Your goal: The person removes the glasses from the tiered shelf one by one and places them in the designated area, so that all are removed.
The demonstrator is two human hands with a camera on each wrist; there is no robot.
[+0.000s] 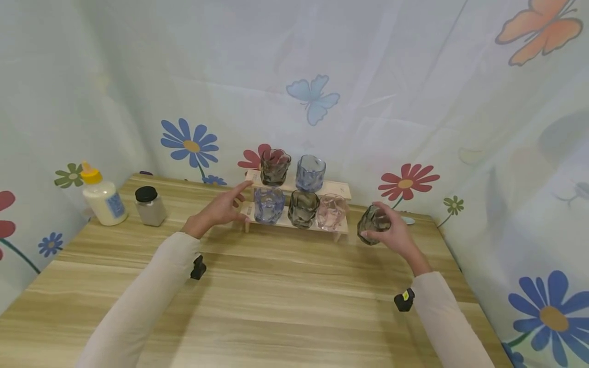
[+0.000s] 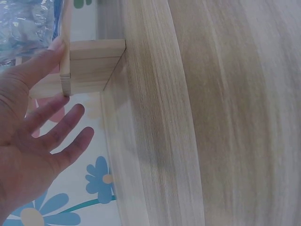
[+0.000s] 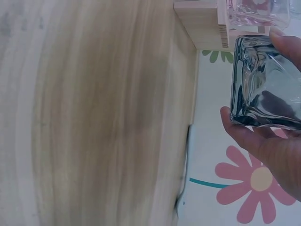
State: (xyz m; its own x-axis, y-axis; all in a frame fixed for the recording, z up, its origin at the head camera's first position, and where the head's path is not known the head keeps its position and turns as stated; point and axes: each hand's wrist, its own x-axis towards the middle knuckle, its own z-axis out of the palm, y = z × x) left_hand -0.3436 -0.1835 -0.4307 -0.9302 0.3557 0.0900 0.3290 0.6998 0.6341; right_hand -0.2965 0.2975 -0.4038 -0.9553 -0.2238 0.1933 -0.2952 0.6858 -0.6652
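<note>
A two-tier wooden stand (image 1: 342,190) bears a smoky grey glass (image 1: 275,173) and a clear blue glass (image 1: 310,173) on its upper board. Along the lower board are a blue-violet glass (image 1: 269,205), another smoky grey glass (image 1: 303,208) and a pink glass (image 1: 332,212). At the stand's left end is my left hand (image 1: 224,207), its thumb and index fingertip at the board's end in the left wrist view, other fingers loosely spread. To the right of the stand, my right hand (image 1: 393,232) holds a smoky grey glass (image 3: 268,89) between thumb and fingers, tilted on its side.
A glue bottle with a yellow cap (image 1: 105,199) and a black-lidded jar (image 1: 151,207) stand on the left of the wooden table (image 1: 276,306). A small pale object (image 1: 407,221) lies behind my right hand. Flower-printed curtain (image 1: 221,61) hangs close behind the stand.
</note>
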